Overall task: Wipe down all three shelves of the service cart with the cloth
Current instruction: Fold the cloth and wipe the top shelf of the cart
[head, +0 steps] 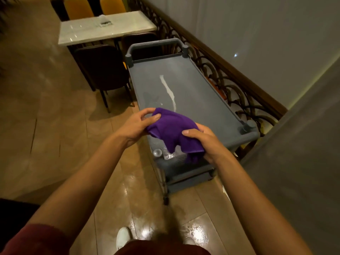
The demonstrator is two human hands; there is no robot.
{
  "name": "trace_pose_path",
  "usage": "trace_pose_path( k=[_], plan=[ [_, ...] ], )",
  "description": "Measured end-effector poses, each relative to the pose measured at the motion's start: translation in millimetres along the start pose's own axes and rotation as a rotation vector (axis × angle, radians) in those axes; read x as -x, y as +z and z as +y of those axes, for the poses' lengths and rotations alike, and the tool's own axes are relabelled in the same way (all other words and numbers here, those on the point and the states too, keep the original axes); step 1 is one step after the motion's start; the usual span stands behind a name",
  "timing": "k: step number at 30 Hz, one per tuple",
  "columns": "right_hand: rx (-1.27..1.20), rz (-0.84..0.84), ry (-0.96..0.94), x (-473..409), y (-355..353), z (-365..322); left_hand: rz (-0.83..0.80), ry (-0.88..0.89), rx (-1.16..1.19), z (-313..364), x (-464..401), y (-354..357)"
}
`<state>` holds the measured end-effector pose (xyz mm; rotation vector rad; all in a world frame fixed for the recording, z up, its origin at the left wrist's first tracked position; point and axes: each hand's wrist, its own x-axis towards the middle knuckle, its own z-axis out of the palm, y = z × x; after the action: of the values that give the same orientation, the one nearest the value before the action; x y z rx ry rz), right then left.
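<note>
A grey service cart (pixel 202 100) stands in front of me, its top shelf bare with a bright light streak and wet patches on it. Edges of two lower shelves (pixel 189 178) show under the near end. I hold a purple cloth (pixel 173 131) bunched between both hands above the near end of the top shelf. My left hand (pixel 136 126) pinches its upper left corner. My right hand (pixel 204 142) grips its lower right part, with a fold hanging below.
A white table (pixel 103 28) with dark and yellow chairs (pixel 103 67) stands to the cart's left and beyond. A wooden railing with iron scrollwork (pixel 230 78) runs along the cart's right side. A grey wall (pixel 298 162) is at the right. The tiled floor is glossy.
</note>
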<state>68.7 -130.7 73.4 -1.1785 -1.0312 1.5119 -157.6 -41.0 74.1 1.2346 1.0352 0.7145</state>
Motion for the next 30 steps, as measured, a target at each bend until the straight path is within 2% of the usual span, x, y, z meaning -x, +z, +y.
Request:
trace_pose_path(
  k=[3, 5, 7, 9, 11, 14, 17, 19, 22, 23, 24, 27, 29, 30],
  plan=[
    [0.044, 0.028, 0.001, -18.5, 31.9, -7.3, 0.184, 0.142, -0.361, -3.0, -1.3, -33.4],
    [0.222, 0.052, -0.036, -32.7, 52.0, -11.8, 0.244, 0.332, -0.434, 4.8, 1.7, -58.1],
    [0.337, 0.033, -0.06, -48.3, 73.6, -15.3, 0.071, 0.381, -0.484, 17.1, 6.7, -85.2],
    [0.261, -0.015, -0.086, -63.2, 95.5, -20.4, -0.183, 0.266, -0.46, 29.5, 10.4, -107.0],
    [0.077, -0.056, -0.104, -78.9, 118.8, -26.2, -0.373, 0.131, -0.306, 37.0, 7.9, -125.0],
    [-0.353, -0.127, -0.01, -104.3, 154.8, -35.5, -0.563, -0.011, -0.114, 37.7, 1.6, -144.9],
    [-0.417, -0.024, -0.021, -130.9, 180.3, -40.2, -0.7, -0.11, 0.042, 26.5, -1.9, -155.7],
    [-0.465, 0.158, -0.029, -148.2, 190.5, -38.1, -0.668, -0.152, 0.156, 16.8, -9.3, -164.3],
    [-0.279, 0.541, -0.131, -166.5, 185.0, -24.2, -0.555, -0.167, 0.218, 8.7, -31.3, -181.1],
    [-0.308, 0.584, -0.132, -168.4, 181.2, -18.9, -0.534, -0.16, 0.214, 8.3, -39.5, -184.9],
    [-0.385, 0.578, -0.113, -168.1, 179.2, -13.0, -0.523, -0.142, 0.206, 6.6, -49.0, -187.6],
    [-0.591, 0.403, -0.106, -173.4, 175.7, 8.7, -0.488, -0.116, 0.224, 5.5, -84.6, -186.0],
    [-0.546, 0.334, -0.122, -189.0, 176.3, 17.0, -0.474, -0.11, 0.247, 6.1, -115.1, -181.1],
    [-0.467, 0.353, -0.109, -200.7, 176.3, 16.9, -0.468, -0.103, 0.241, 8.0, -128.6, -177.8]
  ],
)
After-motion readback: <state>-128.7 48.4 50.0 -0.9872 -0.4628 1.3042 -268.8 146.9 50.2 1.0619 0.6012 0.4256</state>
